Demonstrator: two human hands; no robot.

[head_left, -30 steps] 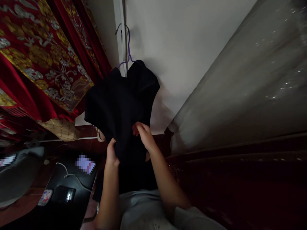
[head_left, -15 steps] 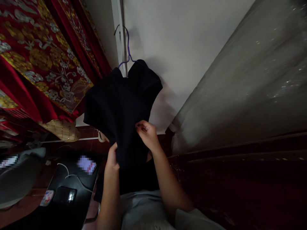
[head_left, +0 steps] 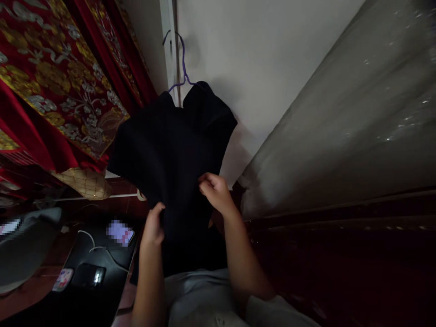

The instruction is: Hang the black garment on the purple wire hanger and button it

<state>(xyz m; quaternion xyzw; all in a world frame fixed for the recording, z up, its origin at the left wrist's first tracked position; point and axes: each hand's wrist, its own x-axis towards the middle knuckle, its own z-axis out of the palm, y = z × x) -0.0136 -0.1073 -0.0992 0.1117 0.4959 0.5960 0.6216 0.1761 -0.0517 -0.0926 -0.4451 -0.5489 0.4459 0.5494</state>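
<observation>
A dark, short-sleeved top (head_left: 173,145) hangs from a purple hanger (head_left: 184,63), which is hooked on a narrow white upright (head_left: 173,50) by the wall. My left hand (head_left: 155,225) grips the lower left side of the top, thumb over the front and the other fingers hidden behind the cloth. Higher up on the right side, my right hand (head_left: 216,190) pinches the fabric between curled fingers. Between my hands the cloth is drawn out in soft folds. Its lower edge is lost in dark shadow.
Red garments with gold and silver embroidery (head_left: 68,86) hang at left. A black table (head_left: 109,290) at lower left holds a lit phone (head_left: 120,232), a dark phone (head_left: 89,275), a patterned case (head_left: 63,279) and a white cable (head_left: 91,245). Sheer plastic-like covering (head_left: 327,136) slopes along the right.
My hands have moved slightly apart, left hand leftward and right hand rightward, still on the cloth. The top is spread wider, its sleeves farther out to both sides.
</observation>
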